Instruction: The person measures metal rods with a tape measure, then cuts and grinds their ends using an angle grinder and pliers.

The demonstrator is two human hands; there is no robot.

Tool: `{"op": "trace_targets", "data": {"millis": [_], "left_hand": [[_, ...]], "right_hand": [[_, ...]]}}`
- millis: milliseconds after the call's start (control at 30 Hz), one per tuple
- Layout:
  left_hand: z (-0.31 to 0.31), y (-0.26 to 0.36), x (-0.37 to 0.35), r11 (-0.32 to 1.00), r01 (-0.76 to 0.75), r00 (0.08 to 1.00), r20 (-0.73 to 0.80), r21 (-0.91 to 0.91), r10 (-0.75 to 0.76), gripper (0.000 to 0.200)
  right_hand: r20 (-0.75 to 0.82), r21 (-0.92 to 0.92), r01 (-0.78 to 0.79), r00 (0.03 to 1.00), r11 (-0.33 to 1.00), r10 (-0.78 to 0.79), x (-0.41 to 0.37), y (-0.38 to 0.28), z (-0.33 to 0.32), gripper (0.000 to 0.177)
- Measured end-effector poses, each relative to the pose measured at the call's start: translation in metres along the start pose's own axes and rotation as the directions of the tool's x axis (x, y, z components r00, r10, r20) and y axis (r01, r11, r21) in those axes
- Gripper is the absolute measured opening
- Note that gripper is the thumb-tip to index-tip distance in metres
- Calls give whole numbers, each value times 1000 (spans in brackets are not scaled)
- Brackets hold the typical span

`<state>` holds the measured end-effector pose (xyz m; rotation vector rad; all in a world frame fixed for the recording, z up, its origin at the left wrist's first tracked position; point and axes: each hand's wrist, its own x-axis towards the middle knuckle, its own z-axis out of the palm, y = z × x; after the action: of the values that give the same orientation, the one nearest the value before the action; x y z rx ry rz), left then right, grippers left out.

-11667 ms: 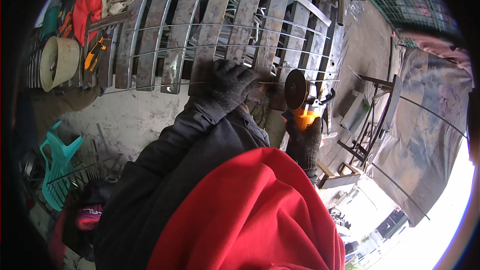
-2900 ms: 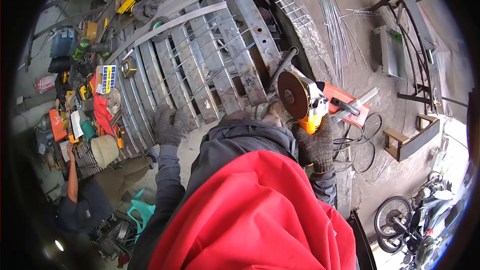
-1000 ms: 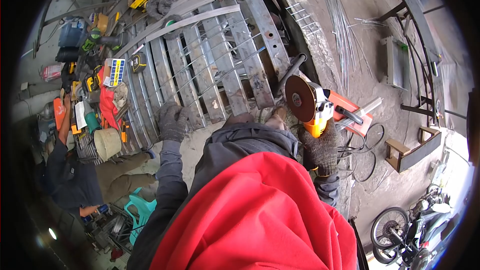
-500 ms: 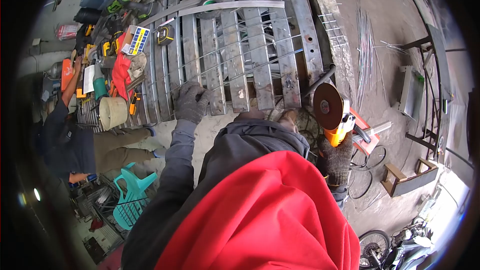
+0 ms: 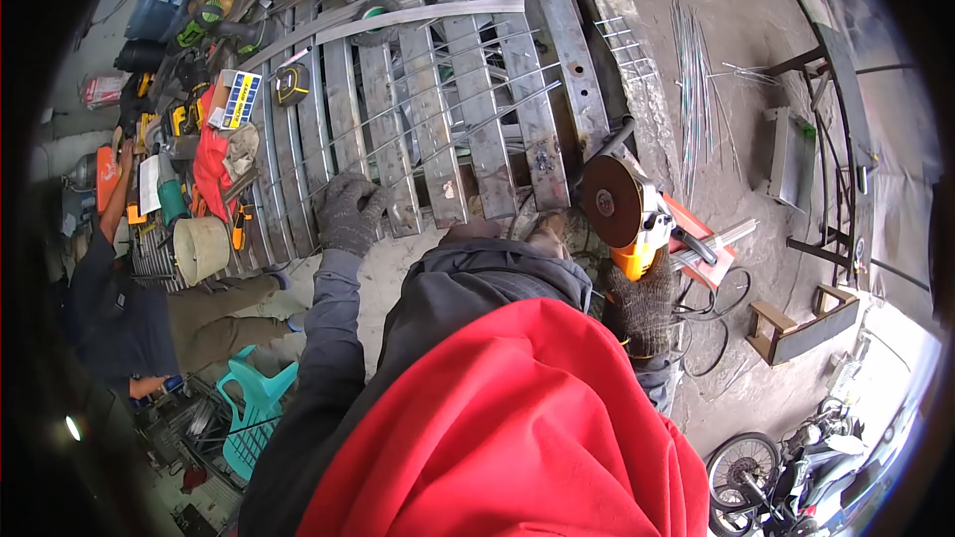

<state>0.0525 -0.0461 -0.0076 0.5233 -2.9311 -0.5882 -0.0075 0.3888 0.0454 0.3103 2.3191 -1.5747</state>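
Gripping the angle grinder [image 5: 625, 214], right hand [image 5: 639, 300] sits just below its disc.

Steel slats [image 5: 428, 129] looking dull grey, rust-mottled, matt. Thin wire rods [image 5: 693, 89] lying far right, glinting smooth. Coarse dark knitted cloth gloves covering left hand [image 5: 348, 214] and right hand [image 5: 642, 303]. Body of angle grinder [image 5: 637, 257] shining glossy orange plastic, its disc [image 5: 609, 204] looking matt brown, gritty. Near red hood [image 5: 507, 428] looking soft cloth. Concrete floor [image 5: 736, 0] showing rough.

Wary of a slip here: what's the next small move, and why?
Probably bring the angle grinder left toward the thin rods: the left hand rests on them over the flat bars, while the right hand holds the disc clear, off to the side.
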Motion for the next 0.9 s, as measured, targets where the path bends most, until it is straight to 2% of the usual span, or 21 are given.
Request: {"op": "trace_targets", "data": {"millis": [67,167,267,333,367,433,567,667,733,900], "left_hand": [[0,-1,1,1000,-6,1000,15,-11,6,23],[-2,-1,2,999,-15,1000,10,-39,15,23],[-3,1,3,999,-35,999,11,-30,36,24],[-6,5,4,998,58,995,81,29,-60,26],[-6,5,4,998,56,995,82,30,-58,26],[-4,3,4,1000,-10,999,40,2,10,24],[-3,0,5,998,-48,998,30,48,47,23],[-6,2,7,999,-32,997,65,25,30,24],[-8,1,6,999,34,990,137,41,-40,28],[-6,0,4,1000,-4,997,73,20,2,26]], "right_hand": [[-31,-55,76,996,996,-78,1,7,1,66],[-52,-27,91,994,995,-93,0,11,2,66],[-44,7,58,997,998,-57,0,15,2,66],[-41,-6,68,997,998,-68,0,11,0,65],[-36,-21,80,996,997,-81,0,9,-1,65],[-34,5,48,998,999,-48,0,11,-2,64],[-35,41,21,999,999,-20,1,8,-3,62],[-29,46,13,1000,999,-11,3,9,-4,62],[-29,58,-2,1000,998,3,4,10,-4,62],[-37,32,16,999,999,-15,5,13,-5,63]]}}
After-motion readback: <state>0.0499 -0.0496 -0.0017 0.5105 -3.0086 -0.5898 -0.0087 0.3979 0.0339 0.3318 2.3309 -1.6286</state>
